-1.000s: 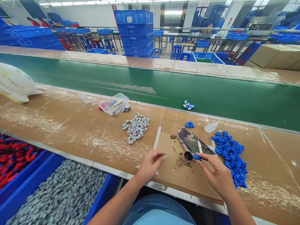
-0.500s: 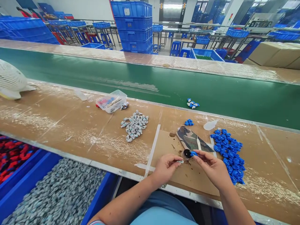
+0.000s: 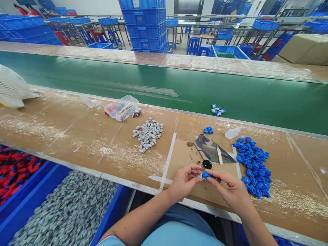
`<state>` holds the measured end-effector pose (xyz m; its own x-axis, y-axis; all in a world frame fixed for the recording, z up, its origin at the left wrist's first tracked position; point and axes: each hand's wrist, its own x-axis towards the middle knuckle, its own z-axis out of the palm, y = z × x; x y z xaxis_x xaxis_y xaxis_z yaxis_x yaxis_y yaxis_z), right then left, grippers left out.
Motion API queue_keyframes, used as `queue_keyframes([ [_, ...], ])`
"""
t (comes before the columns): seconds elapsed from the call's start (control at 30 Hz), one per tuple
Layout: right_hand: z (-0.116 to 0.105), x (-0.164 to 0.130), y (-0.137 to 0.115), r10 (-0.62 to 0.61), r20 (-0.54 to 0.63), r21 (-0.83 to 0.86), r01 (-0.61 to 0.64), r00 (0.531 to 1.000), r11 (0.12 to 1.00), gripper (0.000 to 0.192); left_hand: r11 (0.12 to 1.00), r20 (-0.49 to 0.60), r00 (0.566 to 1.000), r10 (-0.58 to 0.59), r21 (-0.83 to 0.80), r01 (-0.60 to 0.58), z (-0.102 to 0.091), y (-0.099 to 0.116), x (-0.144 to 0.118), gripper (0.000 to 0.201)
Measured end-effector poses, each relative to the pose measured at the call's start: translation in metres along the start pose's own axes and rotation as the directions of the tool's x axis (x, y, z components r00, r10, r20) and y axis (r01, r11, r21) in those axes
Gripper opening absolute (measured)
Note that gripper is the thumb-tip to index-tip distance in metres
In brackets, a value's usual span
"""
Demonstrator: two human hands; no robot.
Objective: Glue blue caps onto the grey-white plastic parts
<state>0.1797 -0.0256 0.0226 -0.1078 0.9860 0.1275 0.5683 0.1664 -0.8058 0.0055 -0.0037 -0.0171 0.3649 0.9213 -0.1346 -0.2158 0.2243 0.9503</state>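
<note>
My left hand (image 3: 188, 178) pinches a small grey-white piece (image 3: 201, 176) between thumb and fingertips. Against it, a small blue piece (image 3: 205, 175) is gripped by my right hand (image 3: 229, 186); the two parts touch end to end. Just beyond my fingers sits a small round pot of black liquid (image 3: 207, 164). A folded camouflage cloth (image 3: 207, 148) lies behind the pot, with a white pen-like tool (image 3: 219, 155) across it. To the right is a heap of blue pieces (image 3: 253, 167), and to the left a heap of grey-white pieces (image 3: 148, 134).
A green conveyor belt (image 3: 115, 78) runs behind the bench and carries several joined blue-and-white pieces (image 3: 218, 109). A clear box of sticks (image 3: 122, 108) and a white fan (image 3: 15, 87) stand leftward. Blue bins of grey pieces (image 3: 66, 208) and red pieces (image 3: 17, 171) sit below the bench's left edge.
My hands have come together in front of the black pot. The blue piece has moved away from the pot's rim and now meets the grey-white piece. The view has tilted slightly down.
</note>
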Motion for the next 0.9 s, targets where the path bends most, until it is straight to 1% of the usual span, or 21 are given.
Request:
queue_keyframes([
  [0.07, 0.000, 0.000, -0.003, -0.092, 0.003, -0.063, 0.092, 0.996, 0.994, 0.022, 1.000, 0.022, 1.000, 0.011, 0.004, -0.011, -0.001, 0.000, 0.000, 0.032],
  [0.13, -0.003, 0.002, -0.006, -0.151, 0.027, -0.097, 0.153, 0.988, 0.983, 0.022, 0.999, 0.050, 0.998, 0.027, 0.029, -0.028, -0.002, -0.001, -0.001, 0.033],
  [0.23, -0.009, 0.005, -0.009, -0.166, 0.124, -0.121, 0.181, 0.978, 0.976, 0.022, 0.996, 0.091, 0.995, 0.042, 0.079, -0.050, -0.004, -0.001, -0.002, 0.035],
  [0.3, -0.012, 0.006, -0.010, -0.156, 0.164, -0.113, 0.176, 0.974, 0.978, 0.022, 0.997, 0.095, 0.995, 0.034, 0.062, -0.040, -0.003, 0.001, -0.003, 0.035],
  [0.33, -0.011, 0.006, -0.010, -0.152, 0.165, -0.104, 0.170, 0.974, 0.980, 0.021, 0.999, 0.092, 0.995, 0.023, 0.034, -0.027, -0.003, 0.002, -0.003, 0.035],
  [0.47, -0.003, 0.001, -0.010, -0.170, 0.072, -0.070, 0.175, 0.983, 0.982, 0.020, 0.996, 0.059, 0.998, -0.034, -0.082, 0.039, -0.002, 0.005, -0.004, 0.038],
  [0.57, 0.004, -0.004, -0.011, -0.159, -0.001, -0.058, 0.159, 0.987, 0.986, 0.020, 0.991, 0.012, 0.998, -0.066, -0.115, 0.067, -0.003, 0.007, -0.003, 0.040],
  [0.63, 0.009, -0.006, -0.011, -0.156, -0.035, -0.046, 0.154, 0.987, 0.987, 0.021, 0.989, -0.001, 0.997, -0.081, -0.121, 0.081, -0.003, 0.007, -0.003, 0.040],
  [0.73, 0.015, -0.009, -0.012, -0.171, -0.055, -0.031, 0.170, 0.984, 0.985, 0.023, 0.989, 0.006, 0.995, -0.101, -0.108, 0.101, -0.003, 0.008, -0.004, 0.039],
  [0.8, 0.016, -0.011, -0.010, -0.190, -0.047, -0.027, 0.189, 0.981, 0.982, 0.025, 0.990, 0.036, 0.992, -0.120, -0.075, 0.122, -0.005, 0.009, -0.004, 0.037],
  [0.87, 0.010, -0.014, -0.005, -0.191, -0.038, -0.048, 0.189, 0.981, 0.981, 0.028, 0.991, 0.075, 0.988, -0.134, -0.012, 0.135, -0.009, 0.013, 0.000, 0.035],
  [0.9, 0.004, -0.015, -0.001, -0.173, -0.049, -0.082, 0.169, 0.984, 0.982, 0.029, 0.992, 0.077, 0.989, -0.126, 0.034, 0.124, -0.013, 0.017, 0.004, 0.034],
])
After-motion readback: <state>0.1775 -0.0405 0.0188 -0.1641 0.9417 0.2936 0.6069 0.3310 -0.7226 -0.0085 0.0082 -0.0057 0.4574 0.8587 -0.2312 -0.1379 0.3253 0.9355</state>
